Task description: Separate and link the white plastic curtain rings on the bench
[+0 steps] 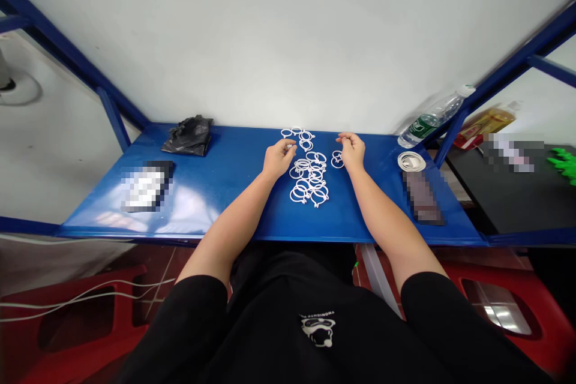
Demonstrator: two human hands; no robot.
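A heap of several white plastic rings [309, 180] lies in the middle of a blue table [225, 192]. My left hand [278, 157] rests at the heap's left edge with its fingers curled in a pinch on a white ring. My right hand [351, 150] is to the right of the heap, fingers pinched together above a single white ring [336, 160] that lies apart from the heap. What the right fingers hold is too small to make out.
A crumpled black bag [189, 135] lies at the back left. A clear water bottle [434, 115] leans at the back right, with a roll of tape [411, 161] beside it. Blue frame posts [112, 117] rise at both ends. Red stools [504, 306] stand below.
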